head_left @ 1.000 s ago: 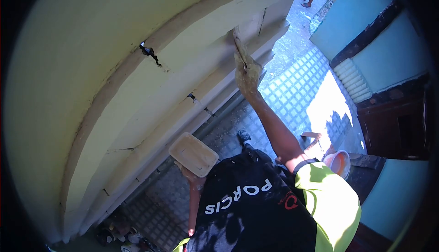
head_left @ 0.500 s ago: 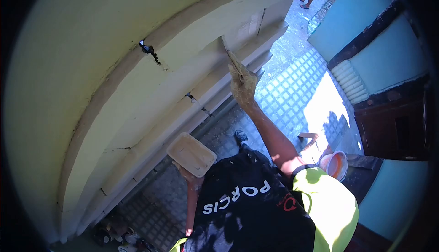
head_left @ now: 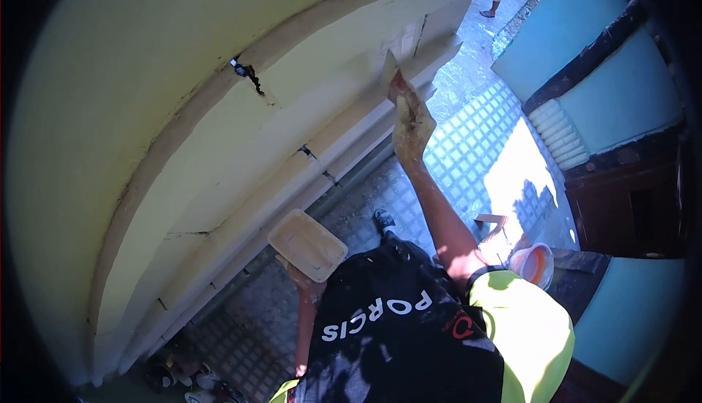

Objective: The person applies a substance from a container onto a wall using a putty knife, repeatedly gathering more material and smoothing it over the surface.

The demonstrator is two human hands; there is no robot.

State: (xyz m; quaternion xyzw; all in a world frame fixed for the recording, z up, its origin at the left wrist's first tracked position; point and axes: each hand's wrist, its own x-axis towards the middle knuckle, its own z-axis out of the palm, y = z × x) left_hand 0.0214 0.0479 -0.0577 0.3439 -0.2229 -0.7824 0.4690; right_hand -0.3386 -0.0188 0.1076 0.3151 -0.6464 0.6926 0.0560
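Mostly hidden beneath its board [head_left: 307, 244], left hand [head_left: 296, 276] grips it; right hand [head_left: 411, 122] clasps a scraper [head_left: 390, 68]

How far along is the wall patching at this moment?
Done: a pale filler patch lies on the wall beside the knife. In hand: right hand presses the knife to the wall; left hand holds a board. Left: dark cracks further along are open.

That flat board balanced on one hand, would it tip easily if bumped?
Probably stiff: the board lies flat though the left hand holds it only from beneath. Likely tippy, wide over one support. The right hand, gripping a blade, likely can't steady it.
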